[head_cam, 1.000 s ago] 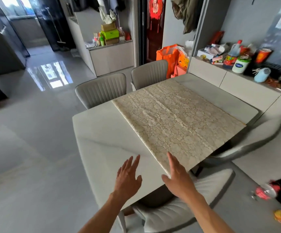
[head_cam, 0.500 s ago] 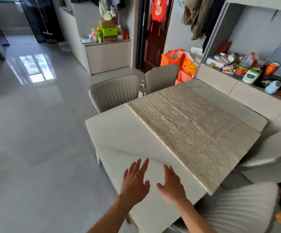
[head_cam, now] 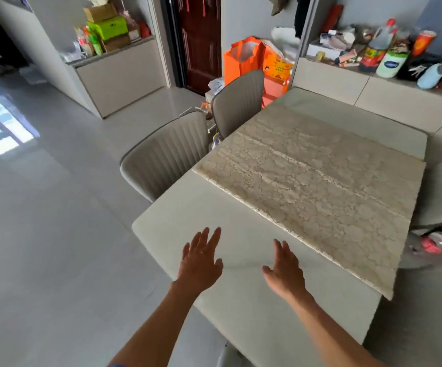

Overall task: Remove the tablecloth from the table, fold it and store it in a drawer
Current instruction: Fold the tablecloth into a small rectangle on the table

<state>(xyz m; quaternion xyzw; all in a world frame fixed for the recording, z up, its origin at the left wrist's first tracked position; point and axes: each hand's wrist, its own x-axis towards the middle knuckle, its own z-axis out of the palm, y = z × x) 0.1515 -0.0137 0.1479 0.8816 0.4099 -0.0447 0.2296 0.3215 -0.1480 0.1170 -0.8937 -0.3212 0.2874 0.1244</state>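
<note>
We see the left hand and right hand, fingers straight and empty, over the bare worktop beside the lace tablecloth.

The table has a smooth, faintly veined top with a soft sheen, perhaps stone; on it the tablecloth looks like matt lace-patterned cloth with a rough edge; left of the table, ribbed chairs in matt upholstery; glossy floor tiles.
</note>
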